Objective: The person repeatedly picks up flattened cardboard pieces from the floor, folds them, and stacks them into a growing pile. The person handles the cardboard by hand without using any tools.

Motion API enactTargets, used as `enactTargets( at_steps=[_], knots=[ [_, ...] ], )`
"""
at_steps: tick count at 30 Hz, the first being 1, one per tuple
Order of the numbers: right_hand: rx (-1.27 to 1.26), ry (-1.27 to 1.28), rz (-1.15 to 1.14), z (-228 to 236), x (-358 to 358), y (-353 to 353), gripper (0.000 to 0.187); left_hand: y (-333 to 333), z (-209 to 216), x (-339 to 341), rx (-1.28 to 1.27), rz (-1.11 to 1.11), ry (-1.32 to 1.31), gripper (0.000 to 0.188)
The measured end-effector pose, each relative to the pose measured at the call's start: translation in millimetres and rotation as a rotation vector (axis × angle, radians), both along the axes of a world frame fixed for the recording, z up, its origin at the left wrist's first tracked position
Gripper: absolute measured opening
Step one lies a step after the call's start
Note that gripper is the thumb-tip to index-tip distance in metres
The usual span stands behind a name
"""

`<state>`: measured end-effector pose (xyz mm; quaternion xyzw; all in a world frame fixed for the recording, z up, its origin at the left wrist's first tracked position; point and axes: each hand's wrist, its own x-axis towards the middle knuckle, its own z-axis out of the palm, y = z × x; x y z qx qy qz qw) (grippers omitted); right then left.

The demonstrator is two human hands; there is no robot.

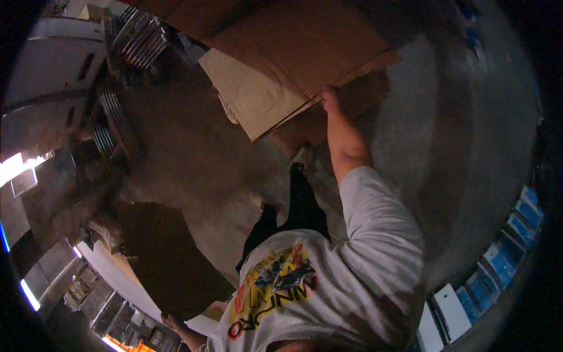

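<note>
Large cardboard stack (328, 47): warm reddish brown; pale cream panel (252, 88) with faint rounded markings. Separate cardboard sheet (167, 252): very dark brown. Shirt (375, 252): greyish white, chest print (281, 278) in yellow, black, red. Trousers (303, 208): black. Shoe (301, 157): pale. Floor (410, 152): dull grey. Objects along right edge (498, 261): blue; upright panel (451, 312) near them: white.

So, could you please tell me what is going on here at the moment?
Someone in a pale printed T-shirt reaches two ways over a grey floor. The right hand grips the near edge of a large brown cardboard piece, with a paler panel showing at its left. The left hand is at the edge of a dark brown sheet at lower left; the dim picture hides how it holds that.
</note>
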<state>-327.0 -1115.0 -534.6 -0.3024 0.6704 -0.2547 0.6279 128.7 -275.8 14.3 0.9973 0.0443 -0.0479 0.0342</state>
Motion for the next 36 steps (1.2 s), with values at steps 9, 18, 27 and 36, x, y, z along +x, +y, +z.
enactTargets(
  at_steps=[9, 18, 27, 36],
  knots=[
    [0.157, 0.511, 1.02, 177, -81, 106, 0.074, -55, 11, -97, -0.076, -0.186, -0.148, 0.034],
    [-1.251, 0.487, 1.393, 491, 78, 259, 0.07, -177, 45, -154, -0.453, -0.771, -0.43, 0.03],
    [-1.295, 0.415, 1.077, 500, 26, 235, 0.046, -309, 11, -306, -0.953, -0.959, -0.472, 0.044],
    [-1.021, 0.142, 0.601, 483, -59, -37, 0.047, -606, 7, -431, -0.787, -1.245, -0.267, 0.055]
  ],
)
